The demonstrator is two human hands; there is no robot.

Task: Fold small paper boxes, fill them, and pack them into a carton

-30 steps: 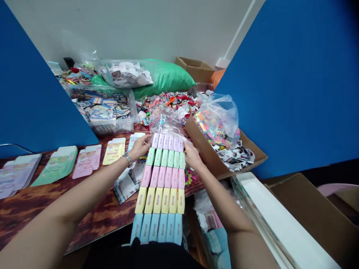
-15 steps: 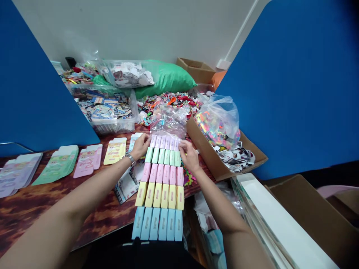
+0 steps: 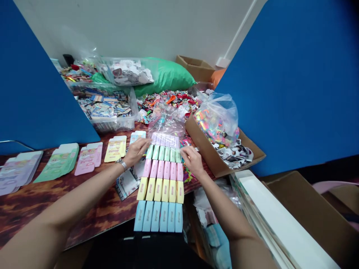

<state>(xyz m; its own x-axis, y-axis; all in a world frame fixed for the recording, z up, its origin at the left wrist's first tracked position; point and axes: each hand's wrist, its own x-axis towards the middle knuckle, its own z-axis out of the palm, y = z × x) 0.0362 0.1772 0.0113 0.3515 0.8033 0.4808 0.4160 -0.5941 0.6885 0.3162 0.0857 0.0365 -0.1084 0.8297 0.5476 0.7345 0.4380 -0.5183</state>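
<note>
While apart, left hand (image 3: 136, 151) and right hand (image 3: 192, 161) touch pastel carton rows (image 3: 160, 179), just below a clear bag (image 3: 166, 121). Grip: cannot tell.

Cardboard box (image 3: 204, 149) with plastic bag (image 3: 217, 119)

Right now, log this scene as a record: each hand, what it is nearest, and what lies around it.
Left hand: nearest the green row's left end
Right hand: nearest the green row's right end
Boxes: pastel paper boxes in lavender, green, pink, yellow, blue rows
Beyond: clear plastic bag
Left side: flat printed cartons on wood-patterned table
</note>
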